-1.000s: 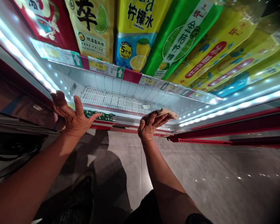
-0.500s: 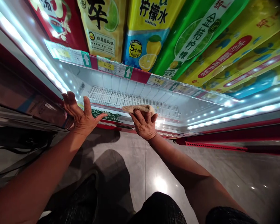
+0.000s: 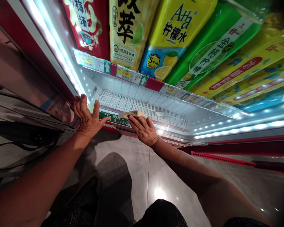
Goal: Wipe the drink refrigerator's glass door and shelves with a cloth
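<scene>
My right hand (image 3: pixel 144 130) presses a folded beige cloth (image 3: pixel 133 113) against the front lip (image 3: pixel 167 128) of a lit drinks cooler, its fingers over the cloth. My left hand (image 3: pixel 89 119) holds nothing; its fingers are spread beside the left door-frame edge, close to a green label with white characters (image 3: pixel 111 116). Whether its fingertips touch the frame, I cannot tell. Behind the cloth lies a white wire rack (image 3: pixel 130 102) on the cooler's bottom, with a small pale scrap (image 3: pixel 160 113) on it.
Above the rack, a shelf edge with price tags (image 3: pixel 124 73) juts out. Drink cartons and bottles, such as a yellow-and-blue lemonade pack (image 3: pixel 165 60), stand on it. Bright light strips (image 3: pixel 59 50) run up both sides. A black bag (image 3: pixel 26 134) with a strap lies at left on the floor side.
My right hand has slid the cloth a little left along the front lip. The view has shifted, so the shelf appears further right and lower. My left hand stays spread.
</scene>
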`<state>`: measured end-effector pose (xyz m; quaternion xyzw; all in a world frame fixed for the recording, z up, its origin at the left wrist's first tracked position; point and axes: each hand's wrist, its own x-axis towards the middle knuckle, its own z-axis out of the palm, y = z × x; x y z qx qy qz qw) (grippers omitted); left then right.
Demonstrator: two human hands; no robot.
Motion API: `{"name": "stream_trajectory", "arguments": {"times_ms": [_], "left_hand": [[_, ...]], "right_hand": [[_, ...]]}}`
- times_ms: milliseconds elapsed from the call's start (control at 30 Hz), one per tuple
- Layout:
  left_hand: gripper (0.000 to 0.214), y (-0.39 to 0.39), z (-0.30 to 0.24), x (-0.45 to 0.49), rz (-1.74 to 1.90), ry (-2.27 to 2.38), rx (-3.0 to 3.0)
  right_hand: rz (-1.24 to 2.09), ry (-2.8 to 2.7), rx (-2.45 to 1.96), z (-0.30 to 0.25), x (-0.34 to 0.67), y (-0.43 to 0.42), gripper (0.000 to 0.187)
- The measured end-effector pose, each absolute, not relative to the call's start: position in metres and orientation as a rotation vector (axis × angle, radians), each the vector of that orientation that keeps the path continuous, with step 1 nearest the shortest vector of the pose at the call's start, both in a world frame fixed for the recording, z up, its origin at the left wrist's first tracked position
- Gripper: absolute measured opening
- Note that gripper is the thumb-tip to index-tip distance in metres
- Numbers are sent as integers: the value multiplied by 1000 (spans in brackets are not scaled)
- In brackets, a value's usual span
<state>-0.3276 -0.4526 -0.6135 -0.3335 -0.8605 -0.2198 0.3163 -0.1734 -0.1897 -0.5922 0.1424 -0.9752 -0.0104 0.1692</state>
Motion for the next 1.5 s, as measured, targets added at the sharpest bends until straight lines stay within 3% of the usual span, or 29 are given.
{"name": "stream_trajectory", "arguments": {"times_ms": [267,600,900,1367,1500], "left_hand": [[102,-466,-609,-333,-604,-2258,-854],[80,-464,-612,-335,-677,-2279,-780],[69,-473,-616,-337,-594,-2214,-835],[74,-488,-633,-344,-656,-2171,-748],[62,-487,-639,-335,-648,-2211,-706]], "right_hand": [[96,-2655,435,-568,-196,-214,73],[141,-2749,617,-552,-213,-237,70],[202,-2792,823,-555,-236,-262,56],[125,-2759,969,-554,-284,-314,57],[90,-2804,982,-566,-288,-319,57]]}}
